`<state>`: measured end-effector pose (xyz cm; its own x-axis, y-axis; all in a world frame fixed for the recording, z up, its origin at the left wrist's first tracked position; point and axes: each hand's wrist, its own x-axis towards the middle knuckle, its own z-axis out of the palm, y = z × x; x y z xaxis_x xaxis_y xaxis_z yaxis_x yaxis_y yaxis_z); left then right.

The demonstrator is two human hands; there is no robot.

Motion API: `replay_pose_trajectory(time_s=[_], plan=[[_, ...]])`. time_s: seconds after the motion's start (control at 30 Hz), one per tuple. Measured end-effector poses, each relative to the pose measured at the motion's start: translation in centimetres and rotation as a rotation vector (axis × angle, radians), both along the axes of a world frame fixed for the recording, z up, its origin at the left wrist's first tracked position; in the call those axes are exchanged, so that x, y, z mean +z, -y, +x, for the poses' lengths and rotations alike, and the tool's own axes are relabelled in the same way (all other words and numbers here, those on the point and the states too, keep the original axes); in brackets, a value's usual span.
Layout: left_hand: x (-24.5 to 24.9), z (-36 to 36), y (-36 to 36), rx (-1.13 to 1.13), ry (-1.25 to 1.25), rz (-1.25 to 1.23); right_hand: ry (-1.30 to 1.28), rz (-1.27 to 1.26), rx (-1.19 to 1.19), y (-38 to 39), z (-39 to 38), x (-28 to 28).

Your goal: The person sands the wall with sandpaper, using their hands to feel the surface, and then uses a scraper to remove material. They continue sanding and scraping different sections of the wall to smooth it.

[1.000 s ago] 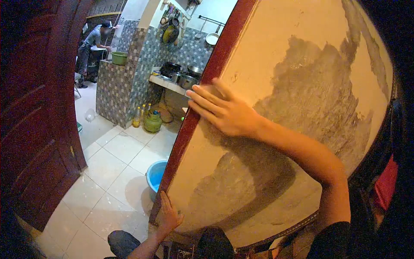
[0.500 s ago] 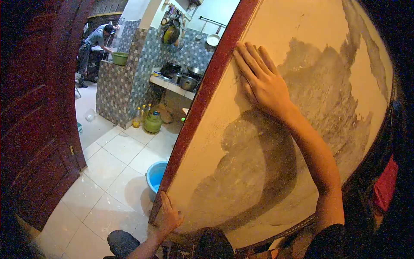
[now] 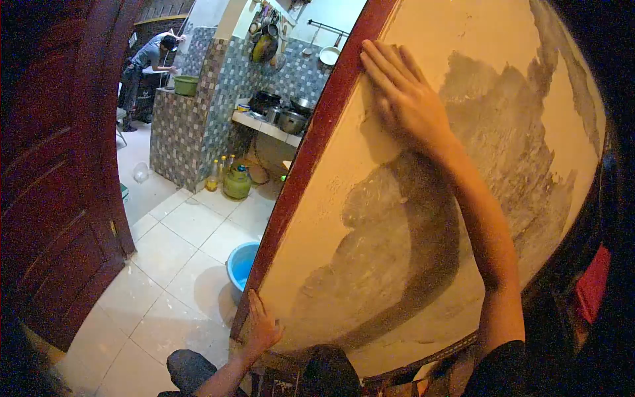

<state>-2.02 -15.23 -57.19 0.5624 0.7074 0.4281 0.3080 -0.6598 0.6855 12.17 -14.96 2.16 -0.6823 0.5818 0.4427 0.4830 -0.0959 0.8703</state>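
Note:
My right hand (image 3: 413,102) lies against the wall (image 3: 370,264), its fingers stretched out and fingertips beside the dark red door frame (image 3: 291,182). Whether anything is under its palm is hidden. My left hand (image 3: 264,327) rests low on the wall, with its fingers extended at the frame's lower end. The wall is cream, with large rough grey patches (image 3: 390,218) where the paint surface is gone. The shadow of my right arm falls across these patches.
Left of the frame stands a dark red panelled door (image 3: 66,165). A blue basin (image 3: 241,261) sits on the tiled floor beyond the frame. Farther back are a green gas cylinder (image 3: 236,183), a counter with pots (image 3: 291,121), a green tub (image 3: 186,85) and a person (image 3: 142,66) bending.
My right hand has slid upward along the wall beside the frame. My left hand stays at nearly the same place. In the background the person's lower hand has moved away from the green tub.

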Motion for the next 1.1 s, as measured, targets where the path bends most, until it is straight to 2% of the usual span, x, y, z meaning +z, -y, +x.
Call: replay_pose_trajectory(time_s=[0.13,0.27,0.33,0.4,0.5,0.57,0.67,0.73,0.77,0.8,0.83,0.9,0.93,1.1], plan=[[-0.8,0.5,-0.2,0.031,0.065,0.059,0.242,-0.486,-0.004,-0.4,0.5,-6.6],[0.1,0.2,0.0,0.034,0.117,0.058,0.076,-0.400,0.084,-0.3,0.6,-5.1],[1.7,-0.4,0.1,0.028,0.070,-0.018,0.012,-0.128,-0.062,0.6,-0.5,-3.6],[2.0,-0.9,0.2,0.030,0.059,0.004,0.020,-0.131,-0.067,0.0,-0.4,-4.4],[2.1,-0.6,0.3,0.017,0.061,0.026,0.135,-0.382,-0.091,0.1,-0.6,-6.9],[1.3,-0.4,0.2,0.017,0.067,0.023,0.147,-0.372,-0.077,0.0,-0.4,-7.4],[0.3,0.3,-0.5,0.078,0.074,0.171,0.153,-0.325,-0.092,0.2,-0.5,-5.8],[1.2,-0.3,0.0,0.001,0.193,-0.016,0.032,-0.101,-0.063,0.0,-0.1,-3.6],[1.0,-0.3,-0.1,0.000,0.194,-0.014,0.013,-0.023,-0.079,0.1,-0.8,-2.7],[0.6,-0.3,-0.2,0.000,0.141,0.056,0.015,-0.021,-0.080,-0.3,-0.3,-2.7],[0.4,-0.2,-0.3,0.000,0.087,0.125,0.062,-0.151,-0.030,-0.9,0.6,-3.0],[0.6,-0.2,-0.1,0.011,0.127,0.125,0.201,-0.415,0.029,-1.2,0.8,-4.5],[0.8,-0.2,-0.2,0.027,0.168,0.124,0.201,-0.411,0.029,-1.2,1.0,-4.1],[1.1,-0.4,0.1,0.031,0.065,0.085,0.096,-0.045,0.070,-1.5,1.0,2.1]])
